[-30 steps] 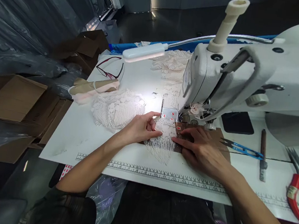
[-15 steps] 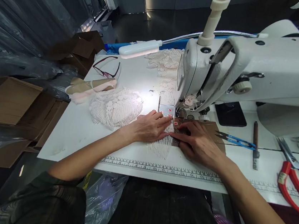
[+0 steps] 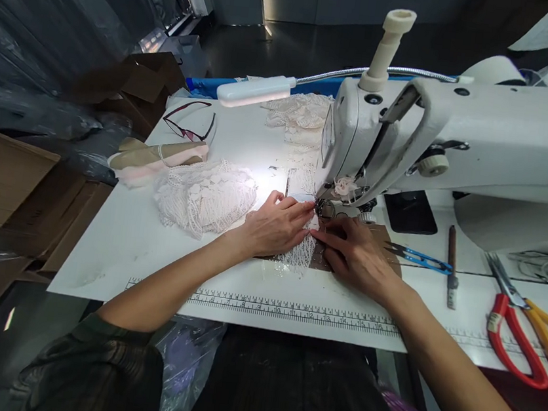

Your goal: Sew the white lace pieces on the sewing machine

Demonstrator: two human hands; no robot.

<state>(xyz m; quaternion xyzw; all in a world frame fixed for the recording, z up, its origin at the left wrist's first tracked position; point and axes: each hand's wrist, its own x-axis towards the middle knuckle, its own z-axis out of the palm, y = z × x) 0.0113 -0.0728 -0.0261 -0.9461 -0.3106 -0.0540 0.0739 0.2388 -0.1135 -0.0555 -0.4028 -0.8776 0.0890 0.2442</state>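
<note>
A narrow strip of white lace point(image 3: 299, 254) lies on the sewing table point(image 3: 151, 244) and runs up under the needle foot point(image 3: 324, 206) of the white sewing machine point(image 3: 460, 134). My left hand point(image 3: 276, 225) lies flat on the lace's left side, fingers stretched toward the foot. My right hand point(image 3: 352, 251) presses flat on the lace's right edge over a brown plate point(image 3: 389, 258), fingertips almost meeting the left hand's.
A heap of lace point(image 3: 203, 194) lies left of my hands, with a beige roll point(image 3: 161, 156) and glasses point(image 3: 188, 126) behind it. Blue thread snips point(image 3: 419, 258), an awl point(image 3: 451, 265) and red scissors point(image 3: 517, 332) lie to the right. A lamp point(image 3: 257, 90) shines on the foot. Cardboard boxes point(image 3: 4, 178) stand at left.
Both hands have slid the lace forward toward the needle foot; less of the strip trails toward the ruler. My fingertips have come closer together.
</note>
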